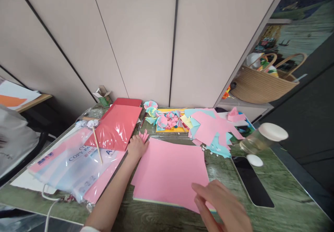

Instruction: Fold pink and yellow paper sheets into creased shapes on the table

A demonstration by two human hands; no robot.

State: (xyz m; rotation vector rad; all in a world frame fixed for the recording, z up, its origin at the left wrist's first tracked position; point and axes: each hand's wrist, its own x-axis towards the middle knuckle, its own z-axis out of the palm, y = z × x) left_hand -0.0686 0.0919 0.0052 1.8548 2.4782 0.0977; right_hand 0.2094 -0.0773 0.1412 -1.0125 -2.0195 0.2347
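A stack of pink paper sheets [172, 171] lies on the table before me, with a thin yellowish and bluish edge showing underneath at the front. My left hand [137, 146] rests at the stack's upper left corner, its fingers closed on a small pleated piece of pink paper [144, 136]. Over the stack's lower right corner is my right hand [221, 207], its thumb and forefinger stretched out and slightly apart, with nothing visible between them. Whether its fingertips touch the sheet I cannot tell.
Paper flowers [169, 119] and cut pink and blue scraps [208, 127] lie at the back. A plastic-wrapped copy paper pack [86, 159] and red folders [118, 124] are left. A phone [252, 181], a lidded jar [261, 138] and a white disc [255, 160] stand right.
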